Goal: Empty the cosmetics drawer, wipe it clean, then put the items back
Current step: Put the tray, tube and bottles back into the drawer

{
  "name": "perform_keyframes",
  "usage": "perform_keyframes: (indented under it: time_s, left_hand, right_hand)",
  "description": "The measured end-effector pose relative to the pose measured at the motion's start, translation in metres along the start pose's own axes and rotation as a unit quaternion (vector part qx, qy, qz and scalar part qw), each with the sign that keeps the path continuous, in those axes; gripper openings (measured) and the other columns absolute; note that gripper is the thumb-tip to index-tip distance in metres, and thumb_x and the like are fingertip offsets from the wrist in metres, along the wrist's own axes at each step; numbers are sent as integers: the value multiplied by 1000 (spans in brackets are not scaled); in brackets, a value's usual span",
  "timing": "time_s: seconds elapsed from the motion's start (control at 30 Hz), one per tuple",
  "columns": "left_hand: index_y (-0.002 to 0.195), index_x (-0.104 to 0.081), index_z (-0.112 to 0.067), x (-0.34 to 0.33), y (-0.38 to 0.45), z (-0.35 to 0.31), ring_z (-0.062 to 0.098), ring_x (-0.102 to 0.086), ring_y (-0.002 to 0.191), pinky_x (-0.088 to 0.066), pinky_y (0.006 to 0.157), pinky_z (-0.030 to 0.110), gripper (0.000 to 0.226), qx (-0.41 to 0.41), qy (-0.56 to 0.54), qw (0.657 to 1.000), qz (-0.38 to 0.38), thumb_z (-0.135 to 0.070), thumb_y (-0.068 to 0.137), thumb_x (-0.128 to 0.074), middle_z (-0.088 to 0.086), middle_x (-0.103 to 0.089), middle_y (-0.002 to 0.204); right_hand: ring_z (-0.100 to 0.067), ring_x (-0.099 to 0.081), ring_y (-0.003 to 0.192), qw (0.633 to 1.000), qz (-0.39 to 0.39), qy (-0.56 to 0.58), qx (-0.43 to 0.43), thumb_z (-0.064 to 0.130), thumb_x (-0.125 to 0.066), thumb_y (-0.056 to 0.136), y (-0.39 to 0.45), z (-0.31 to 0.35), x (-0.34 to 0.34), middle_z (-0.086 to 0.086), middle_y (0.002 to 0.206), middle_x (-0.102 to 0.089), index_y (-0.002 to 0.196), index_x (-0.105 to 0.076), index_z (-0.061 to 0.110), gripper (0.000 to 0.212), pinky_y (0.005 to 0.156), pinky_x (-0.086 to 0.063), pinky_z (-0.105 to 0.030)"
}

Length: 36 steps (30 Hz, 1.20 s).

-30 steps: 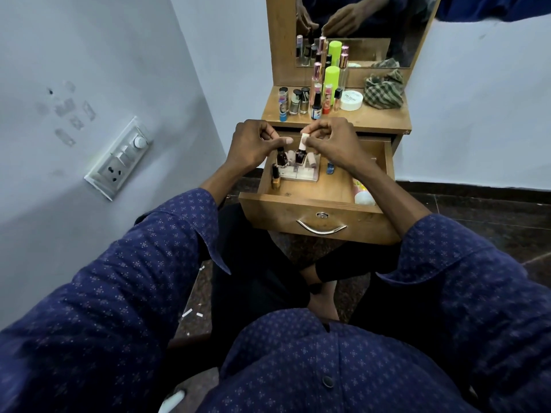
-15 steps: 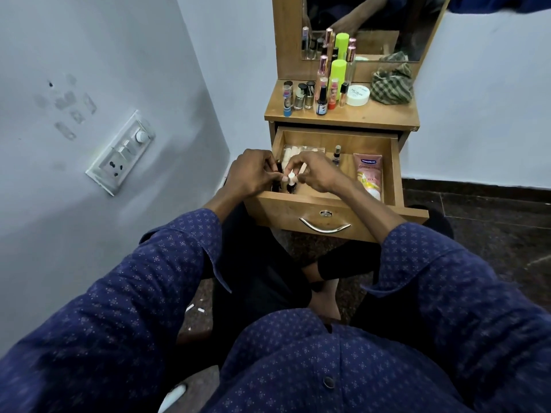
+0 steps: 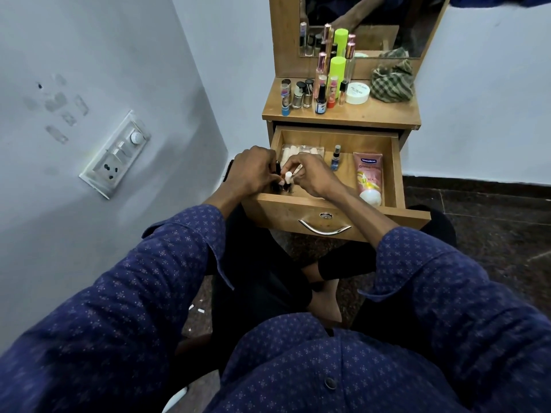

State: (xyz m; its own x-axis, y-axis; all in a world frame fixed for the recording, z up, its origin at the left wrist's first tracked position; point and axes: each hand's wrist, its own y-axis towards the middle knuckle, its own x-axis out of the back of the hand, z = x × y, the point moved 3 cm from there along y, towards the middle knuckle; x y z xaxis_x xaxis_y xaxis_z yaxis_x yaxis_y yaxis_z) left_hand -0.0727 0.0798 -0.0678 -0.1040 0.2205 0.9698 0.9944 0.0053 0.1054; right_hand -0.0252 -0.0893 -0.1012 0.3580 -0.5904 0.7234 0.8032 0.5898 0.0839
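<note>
The wooden drawer (image 3: 328, 217) stands pulled out under the dresser top. Both hands are at its front left corner. My left hand (image 3: 253, 169) grips dark small nail polish bottles (image 3: 278, 174) there. My right hand (image 3: 310, 174) pinches a small white-capped bottle (image 3: 288, 177) among them. Behind the hands lies a clear box of white items (image 3: 301, 151). A small blue spray bottle (image 3: 336, 158) lies in the middle of the drawer, and a pink lotion tube (image 3: 368, 177) lies along its right side.
On the dresser top (image 3: 372, 116) stand several polish bottles (image 3: 301, 93), a lime-green can (image 3: 337, 71), a white jar (image 3: 357, 93) and a checked cloth (image 3: 392, 81), with a mirror (image 3: 372, 22) behind. A switch plate (image 3: 114, 155) sits on the left wall. My legs are under the drawer.
Both hands came down from the back of the drawer to its front left corner with the small bottles. The view tilted, so the tube and spray bottle now show.
</note>
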Motion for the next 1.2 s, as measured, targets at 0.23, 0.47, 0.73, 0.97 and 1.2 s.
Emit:
perform_keyframes:
  time_s: [0.23, 0.47, 0.73, 0.97, 1.2]
  left_hand:
    - [87, -69, -25, -1, 1, -3, 28, -69, 87, -57, 75, 39, 27, -13, 53, 998, 5, -47, 81, -84, 3, -74, 96]
    - [92, -78, -29, 2, 2, -2, 21, -69, 86, -59, 73, 37, 29, -25, 46, 998, 38, -50, 75, -89, -4, -75, 96]
    - [92, -82, -26, 1, 0, -3, 20, -69, 82, -51, 66, 30, 22, -33, 38, 998, 35, -40, 77, -89, -4, -76, 94]
    - [94, -82, -23, 3, -2, -9, 23, -69, 81, -60, 74, 36, 19, -27, 39, 998, 31, -34, 79, -89, 0, -76, 96]
    - [93, -80, -25, 1, 0, -6, 23, -69, 82, -61, 75, 39, 20, -23, 49, 998, 32, -36, 78, -88, 0, -76, 95]
  right_hand:
    - [-22, -72, 92, 995, 61, 34, -67, -6, -82, 76, 4, -7, -7, 0, 96, -68, 106, -70, 16, 40, 83, -60, -37]
    - [-22, -69, 108, 997, 32, 18, -73, 5, -83, 80, 10, -9, -10, 0, 93, -76, 92, -79, 15, 16, 88, -56, -35]
    - [-15, -67, 82, 996, 48, 16, -75, -4, -85, 75, 11, -6, -11, -1, 90, -73, 96, -78, 10, 26, 71, -52, -25]
    - [-20, -64, 85, 989, 84, -21, -120, 8, -91, 74, 13, -1, -19, 5, 81, -64, 98, -66, 21, 37, 70, -49, -30]
    - [-18, -62, 80, 986, 83, -17, -140, 13, -93, 73, 16, 0, -21, 4, 79, -64, 94, -65, 19, 36, 56, -39, -25]
